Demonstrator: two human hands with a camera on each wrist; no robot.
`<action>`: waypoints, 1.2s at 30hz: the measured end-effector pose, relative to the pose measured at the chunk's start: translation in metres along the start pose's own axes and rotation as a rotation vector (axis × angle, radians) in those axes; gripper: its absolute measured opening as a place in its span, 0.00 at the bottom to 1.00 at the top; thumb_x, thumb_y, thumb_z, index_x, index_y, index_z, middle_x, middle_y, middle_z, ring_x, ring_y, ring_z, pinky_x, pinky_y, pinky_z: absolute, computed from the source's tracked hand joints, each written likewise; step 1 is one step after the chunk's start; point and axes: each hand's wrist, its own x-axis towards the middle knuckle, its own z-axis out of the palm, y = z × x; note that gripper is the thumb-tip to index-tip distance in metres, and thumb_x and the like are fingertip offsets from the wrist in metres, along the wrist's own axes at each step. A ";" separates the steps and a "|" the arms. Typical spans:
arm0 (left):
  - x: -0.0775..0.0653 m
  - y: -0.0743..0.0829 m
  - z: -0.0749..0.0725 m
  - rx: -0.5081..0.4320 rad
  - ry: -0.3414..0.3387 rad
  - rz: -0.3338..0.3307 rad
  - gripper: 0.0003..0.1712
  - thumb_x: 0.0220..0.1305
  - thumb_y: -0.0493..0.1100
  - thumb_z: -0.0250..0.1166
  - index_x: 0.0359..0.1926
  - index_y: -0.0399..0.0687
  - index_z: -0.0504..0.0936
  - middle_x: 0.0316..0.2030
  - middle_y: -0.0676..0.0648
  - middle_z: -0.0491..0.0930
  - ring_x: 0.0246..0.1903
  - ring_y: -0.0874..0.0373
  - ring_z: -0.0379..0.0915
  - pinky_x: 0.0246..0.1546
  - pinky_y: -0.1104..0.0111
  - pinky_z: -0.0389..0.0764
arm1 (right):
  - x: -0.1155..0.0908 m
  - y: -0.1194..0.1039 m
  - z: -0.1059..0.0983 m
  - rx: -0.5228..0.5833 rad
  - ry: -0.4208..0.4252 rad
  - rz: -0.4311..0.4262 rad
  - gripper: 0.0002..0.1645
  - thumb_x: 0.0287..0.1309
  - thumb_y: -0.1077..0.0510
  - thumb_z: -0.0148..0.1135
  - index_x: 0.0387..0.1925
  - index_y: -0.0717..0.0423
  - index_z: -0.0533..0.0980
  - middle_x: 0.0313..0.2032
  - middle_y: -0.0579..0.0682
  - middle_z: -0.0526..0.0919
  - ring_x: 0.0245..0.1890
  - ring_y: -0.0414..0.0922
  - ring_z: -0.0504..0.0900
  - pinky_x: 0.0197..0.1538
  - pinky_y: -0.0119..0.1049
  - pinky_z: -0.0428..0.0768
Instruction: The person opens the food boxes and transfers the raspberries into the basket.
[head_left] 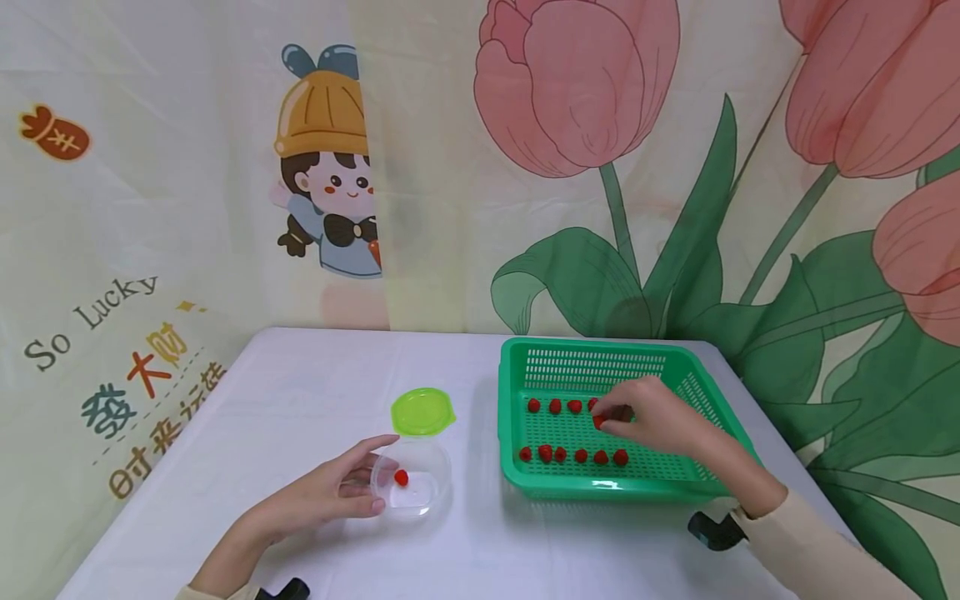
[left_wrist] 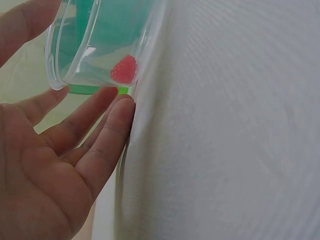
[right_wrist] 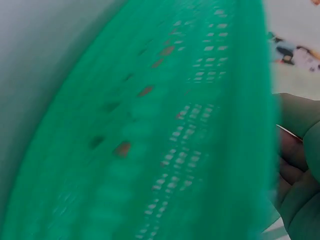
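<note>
A clear round plastic tub (head_left: pixel 429 492) stands on the table with one red raspberry (left_wrist: pixel 124 69) inside. My left hand (head_left: pixel 330 489) holds the tub from its left side, thumb and fingers round its wall near the rim. To the right, my right hand (head_left: pixel 651 415) reaches into a green slotted basket (head_left: pixel 512 467) and pinches a raspberry (head_left: pixel 598 422) between thumb and fingers. Two rows of raspberries (head_left: pixel 581 456) lie on the basket's floor, the back row partly behind that hand. In the right wrist view the basket wall hides the fingertips.
A lime-green lid (head_left: pixel 422 412) lies just behind the tub. White cloth covers the table (head_left: pixel 322 392), and a printed curtain (head_left: pixel 431 167) with tulips hangs along its back edge. The right forearm passes over the basket's right rim.
</note>
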 end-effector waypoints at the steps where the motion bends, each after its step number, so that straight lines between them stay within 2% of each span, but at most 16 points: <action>1: 0.000 0.000 0.000 0.005 0.002 0.001 0.47 0.62 0.45 0.69 0.74 0.72 0.53 0.63 0.40 0.68 0.60 0.47 0.71 0.54 0.72 0.76 | -0.004 0.006 0.001 -0.003 0.002 0.003 0.11 0.54 0.61 0.72 0.40 0.47 0.85 0.35 0.38 0.86 0.33 0.33 0.81 0.36 0.30 0.83; 9: 0.000 0.001 0.000 0.033 0.011 0.009 0.46 0.62 0.46 0.70 0.73 0.72 0.53 0.61 0.41 0.69 0.61 0.47 0.70 0.56 0.72 0.75 | -0.029 0.044 0.012 -0.020 -0.020 0.047 0.10 0.53 0.64 0.72 0.37 0.48 0.86 0.33 0.41 0.86 0.30 0.32 0.80 0.32 0.27 0.81; 17: 0.000 -0.001 0.000 0.019 0.005 0.013 0.46 0.62 0.46 0.69 0.74 0.71 0.53 0.62 0.41 0.69 0.61 0.48 0.70 0.55 0.72 0.75 | -0.041 0.067 0.021 -0.017 -0.088 0.032 0.08 0.53 0.65 0.71 0.36 0.53 0.86 0.33 0.43 0.87 0.31 0.31 0.81 0.33 0.26 0.81; 20: -0.001 0.000 0.000 0.016 0.006 0.011 0.46 0.62 0.45 0.69 0.74 0.70 0.53 0.62 0.41 0.69 0.61 0.47 0.70 0.55 0.72 0.75 | -0.043 0.071 0.024 -0.020 -0.117 0.039 0.08 0.53 0.65 0.71 0.37 0.55 0.86 0.33 0.44 0.87 0.31 0.31 0.81 0.33 0.26 0.81; 26: -0.001 0.001 0.000 0.001 0.001 0.019 0.46 0.62 0.45 0.69 0.74 0.70 0.53 0.62 0.40 0.69 0.61 0.46 0.70 0.55 0.72 0.75 | -0.046 0.073 0.028 0.015 -0.170 0.076 0.08 0.54 0.65 0.70 0.37 0.53 0.85 0.32 0.43 0.86 0.30 0.31 0.80 0.33 0.27 0.81; 36: 0.000 0.001 0.000 0.027 0.011 0.015 0.46 0.62 0.46 0.70 0.74 0.70 0.53 0.62 0.42 0.69 0.61 0.48 0.70 0.55 0.73 0.75 | -0.046 0.072 0.032 0.023 -0.191 0.079 0.10 0.51 0.67 0.70 0.36 0.53 0.85 0.31 0.42 0.86 0.29 0.31 0.79 0.32 0.26 0.80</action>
